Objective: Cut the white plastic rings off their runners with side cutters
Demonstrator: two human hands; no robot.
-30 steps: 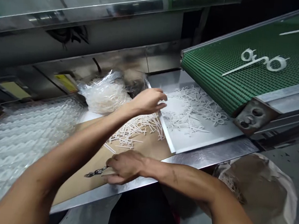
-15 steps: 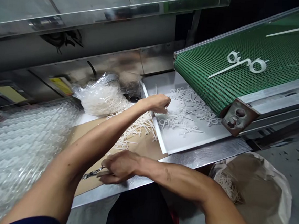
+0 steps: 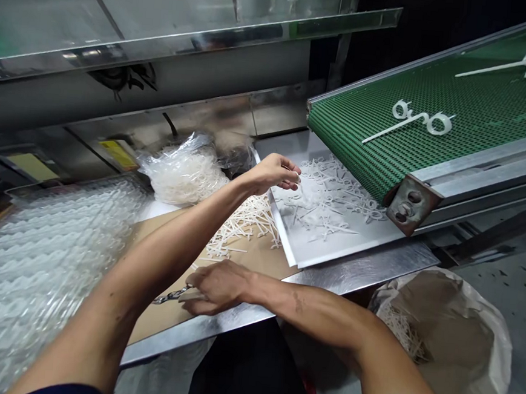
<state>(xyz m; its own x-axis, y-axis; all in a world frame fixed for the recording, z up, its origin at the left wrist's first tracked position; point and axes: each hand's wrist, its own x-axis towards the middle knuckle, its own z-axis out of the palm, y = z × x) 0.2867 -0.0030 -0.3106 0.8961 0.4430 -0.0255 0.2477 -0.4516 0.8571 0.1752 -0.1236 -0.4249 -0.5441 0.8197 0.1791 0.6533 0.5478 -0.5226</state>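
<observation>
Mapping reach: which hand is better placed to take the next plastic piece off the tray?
Left hand, likely: it hovers over the white tray and its plastic pieces. The right hand is farther off, at the cardboard sheet, holding a dark serrated item.

My left hand (image 3: 273, 173) has risen off the white plastic pieces (image 3: 331, 193) in the tray (image 3: 360, 238), and the two forked pieces (image 3: 421, 117) on the green conveyor belt (image 3: 480, 99) have crept toward its lower end, at the frame's center right.

The right hand (image 3: 219, 287) hides one end of a dark, chain-like piece (image 3: 171, 296), too small to name, and whatever the fingertips of the left hand (image 3: 271, 174) pinch, if anything, is too fine to tell.
</observation>
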